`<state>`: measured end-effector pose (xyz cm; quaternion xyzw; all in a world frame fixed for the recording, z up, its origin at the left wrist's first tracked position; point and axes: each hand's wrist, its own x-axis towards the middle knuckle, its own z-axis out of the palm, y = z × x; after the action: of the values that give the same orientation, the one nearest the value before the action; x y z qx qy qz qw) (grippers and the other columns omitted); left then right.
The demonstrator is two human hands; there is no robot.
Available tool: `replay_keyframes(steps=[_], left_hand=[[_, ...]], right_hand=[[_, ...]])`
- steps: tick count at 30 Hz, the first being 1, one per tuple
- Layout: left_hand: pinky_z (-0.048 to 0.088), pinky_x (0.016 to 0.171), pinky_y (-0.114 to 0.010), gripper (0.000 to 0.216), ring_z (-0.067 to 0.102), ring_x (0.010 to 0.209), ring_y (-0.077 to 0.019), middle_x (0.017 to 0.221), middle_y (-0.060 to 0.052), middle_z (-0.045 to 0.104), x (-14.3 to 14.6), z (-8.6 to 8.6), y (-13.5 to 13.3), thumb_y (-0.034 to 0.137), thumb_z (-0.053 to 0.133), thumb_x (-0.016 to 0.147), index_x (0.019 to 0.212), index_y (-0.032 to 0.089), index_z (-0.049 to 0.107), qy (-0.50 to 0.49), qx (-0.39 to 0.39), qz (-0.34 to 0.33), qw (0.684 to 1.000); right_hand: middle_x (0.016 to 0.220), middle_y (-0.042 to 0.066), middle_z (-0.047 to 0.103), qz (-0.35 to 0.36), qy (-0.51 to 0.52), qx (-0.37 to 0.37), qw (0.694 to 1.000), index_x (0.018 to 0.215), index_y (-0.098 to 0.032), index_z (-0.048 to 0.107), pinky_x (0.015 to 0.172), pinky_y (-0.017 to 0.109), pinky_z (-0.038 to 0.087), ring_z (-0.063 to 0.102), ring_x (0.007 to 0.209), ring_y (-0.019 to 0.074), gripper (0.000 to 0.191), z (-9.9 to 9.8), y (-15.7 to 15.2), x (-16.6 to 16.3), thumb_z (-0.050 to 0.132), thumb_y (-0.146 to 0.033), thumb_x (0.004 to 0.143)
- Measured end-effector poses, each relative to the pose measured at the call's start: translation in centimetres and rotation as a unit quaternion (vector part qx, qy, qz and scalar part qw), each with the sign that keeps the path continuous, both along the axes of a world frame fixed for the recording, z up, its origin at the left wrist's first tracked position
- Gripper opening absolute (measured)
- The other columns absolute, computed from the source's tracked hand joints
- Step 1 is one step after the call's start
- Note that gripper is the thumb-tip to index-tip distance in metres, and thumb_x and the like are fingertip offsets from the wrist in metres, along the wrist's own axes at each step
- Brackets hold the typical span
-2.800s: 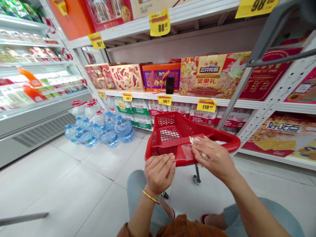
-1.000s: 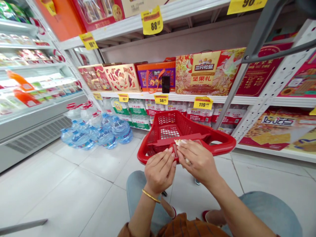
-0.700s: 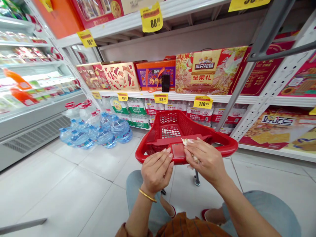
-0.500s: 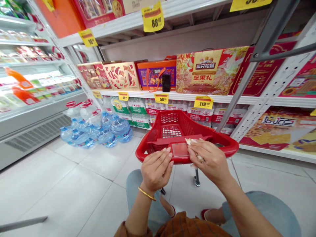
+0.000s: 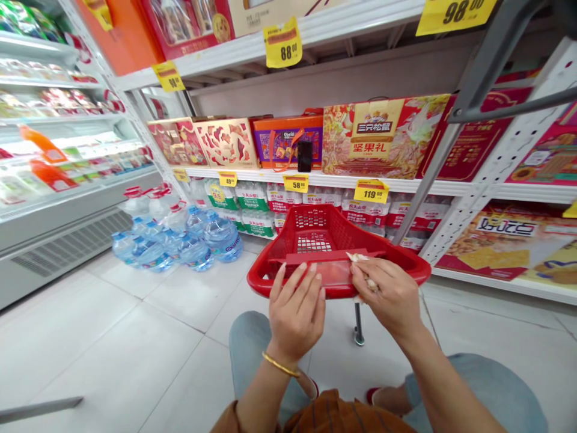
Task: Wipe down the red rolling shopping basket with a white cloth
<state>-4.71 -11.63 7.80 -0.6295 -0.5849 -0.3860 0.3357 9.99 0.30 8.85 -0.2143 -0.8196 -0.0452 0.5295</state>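
A red plastic shopping cart [image 5: 259, 276] stands in front of me, its handle side toward my knees. My left hand [image 5: 297, 313] lies on the left part of the handle, fingers stretched out and holding nothing. Against the right part of the handle, my right hand [image 5: 390, 294] is closed around a crumpled whitish tissue [image 5: 357, 257], which sticks out past the fingertips and below them. Between my hands a pale, clear-looking panel [image 5: 334, 273] is set in the handle; my left fingers cover its left part.
Shelves hold gift boxes [image 5: 387, 141] and water packs [image 5: 255, 198]. A black phone [image 5: 305, 156] stands on the shelf edge. Big water bottles [image 5: 220, 234] sit on the floor at left, beside a chilled case [image 5: 85, 234]. A grey metal frame [image 5: 428, 180] rises at right.
My left hand has moved slightly right and its fingers have straightened over the panel. My right hand, still holding the tissue, has shifted a little to the right.
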Motion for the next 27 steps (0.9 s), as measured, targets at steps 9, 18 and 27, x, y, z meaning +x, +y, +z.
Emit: replay_keyframes(steps=[9,18,27], left_hand=[[0.046,0.103,-0.04,0.035,0.058,0.12,-0.0224,0.123,-0.013,0.065,1.6,-1.5,2.1,0.015,0.05,0.088,0.123,0.01,0.057,0.013,-0.063,-0.028,0.998],[0.045,0.102,-0.038,0.036,0.058,0.119,-0.0217,0.123,-0.012,0.065,0.8,-1.5,1.7,0.015,0.051,0.088,0.124,0.012,0.057,-0.01,-0.066,-0.042,0.997],[0.047,0.1,-0.038,0.035,0.06,0.117,-0.0219,0.121,-0.012,0.067,0.7,-1.1,1.6,0.014,0.049,0.087,0.121,0.012,0.059,-0.017,-0.055,-0.045,0.997]], right_hand=[[0.104,0.01,0.068,0.032,0.038,0.044,0.998,0.112,-0.02,0.063,0.096,0.043,0.051,0.061,0.109,0.0236,0.025,-0.9,-0.6,-1.1,0.058,-0.016,0.088],[0.111,0.014,0.066,0.163,-0.162,0.022,0.973,0.121,-0.017,0.057,0.093,0.043,0.055,0.061,0.11,0.0242,0.035,0.0,0.8,2.5,0.061,-0.03,0.088],[0.128,0.018,0.059,0.16,-0.082,0.005,0.984,0.108,-0.014,0.063,0.1,0.046,0.051,0.051,0.127,0.0288,0.024,0.4,-0.3,0.5,0.06,-0.018,0.085]])
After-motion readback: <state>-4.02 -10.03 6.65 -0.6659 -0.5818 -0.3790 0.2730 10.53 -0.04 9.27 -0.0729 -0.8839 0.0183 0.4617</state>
